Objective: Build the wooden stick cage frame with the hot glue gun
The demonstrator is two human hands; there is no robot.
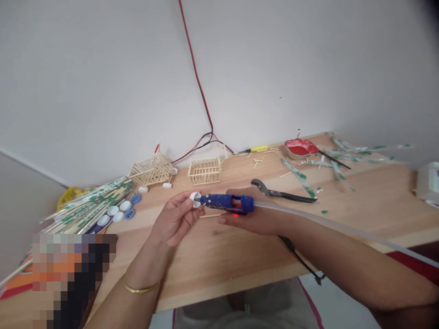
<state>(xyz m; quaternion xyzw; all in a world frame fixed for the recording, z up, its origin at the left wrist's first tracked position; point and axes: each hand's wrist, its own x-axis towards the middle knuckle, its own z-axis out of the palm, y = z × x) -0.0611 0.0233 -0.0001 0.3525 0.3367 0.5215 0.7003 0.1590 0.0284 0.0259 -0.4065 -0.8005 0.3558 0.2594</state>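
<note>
My left hand [176, 217] pinches a white bottle cap [195, 199] between thumb and fingers, its hollow side turned to the right. My right hand [255, 217] is wrapped round a blue hot glue gun [219, 203], whose nozzle points left into the cap. Whether the tip touches the cap, I cannot tell. A long translucent glue stick [308, 219] sticks out of the gun's back end, and a small red light glows on its side. Behind the hands stand a small stick-built basket [205, 171] and a larger stick-built cart [151, 168] with white caps by it.
White bottle caps [113, 210] and blue caps [129, 214] lie beside a bundle of wrapped sticks [85, 205] at left. Pliers [284, 194], a yellow-handled screwdriver [257, 149], a red dish [301, 148] and torn green-printed wrappers [298, 177] lie to the right.
</note>
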